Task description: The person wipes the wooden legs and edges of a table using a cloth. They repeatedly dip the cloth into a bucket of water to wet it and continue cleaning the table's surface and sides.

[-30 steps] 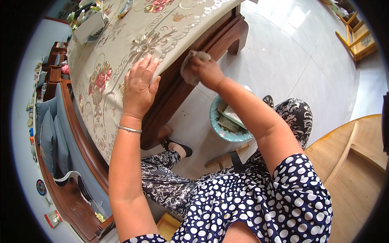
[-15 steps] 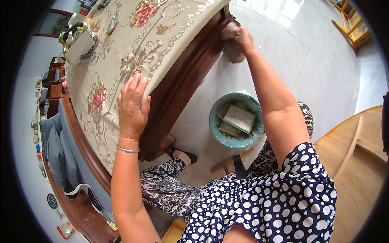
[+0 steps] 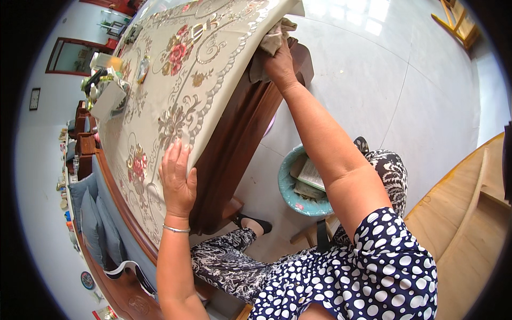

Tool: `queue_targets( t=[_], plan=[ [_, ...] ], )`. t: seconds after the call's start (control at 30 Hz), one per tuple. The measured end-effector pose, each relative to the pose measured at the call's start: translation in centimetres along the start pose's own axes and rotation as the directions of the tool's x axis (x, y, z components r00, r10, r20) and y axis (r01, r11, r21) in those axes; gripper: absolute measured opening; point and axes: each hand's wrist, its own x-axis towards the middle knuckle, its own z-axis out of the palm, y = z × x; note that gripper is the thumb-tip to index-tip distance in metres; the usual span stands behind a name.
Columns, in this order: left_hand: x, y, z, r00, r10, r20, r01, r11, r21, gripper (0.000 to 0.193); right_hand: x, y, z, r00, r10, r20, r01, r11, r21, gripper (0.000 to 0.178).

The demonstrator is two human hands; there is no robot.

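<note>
My left hand (image 3: 177, 180) lies flat, fingers apart, on the near edge of a beige tablecloth (image 3: 176, 85) with gold scrolls and red flowers. The cloth covers a dark wooden table (image 3: 234, 138). My right hand (image 3: 277, 63) reaches far along the table's side and grips a beige cleaning rag (image 3: 274, 38), pressed against the wood just under the cloth's edge near the far corner. A thin silver bangle sits on my left wrist.
A teal basin (image 3: 288, 186) with papers stands on the pale tiled floor (image 3: 384, 96) beside my legs. A dark wooden sofa with blue cushions (image 3: 85, 208) runs along the left. Small items (image 3: 106, 88) crowd the table's far end. A light wooden bench (image 3: 464, 213) is at right.
My right hand has slid the rag along the table's side toward the far corner. My left hand has stayed on the cloth edge.
</note>
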Motion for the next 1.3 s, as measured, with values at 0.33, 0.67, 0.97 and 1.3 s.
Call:
queue_targets(
  t=[0.33,0.67,0.97,1.3],
  plan=[
    [0.2,0.1,0.2,1.0,0.012,0.003,-0.012,1.0,-0.026,0.045,0.2,2.4,0.0,0.998,0.047,-0.043,-0.059,0.935,-0.35,0.06],
    [0.3,0.3,0.1,1.0,0.023,0.005,-0.022,0.999,-0.032,0.043,0.8,1.6,-1.1,0.895,0.44,0.074,-0.367,0.82,-0.439,0.053],
    [-0.1,-0.2,0.5,0.998,0.049,-0.041,-0.05,0.999,-0.015,0.041,-8.7,-2.2,1.6,0.816,0.55,0.178,-0.427,0.781,-0.456,0.059],
    [-0.4,-0.3,0.8,0.995,0.026,-0.097,-0.024,0.999,0.022,0.04,-19.8,-3.9,5.2,0.773,0.543,0.327,-0.427,0.827,-0.365,0.057]
  ],
)
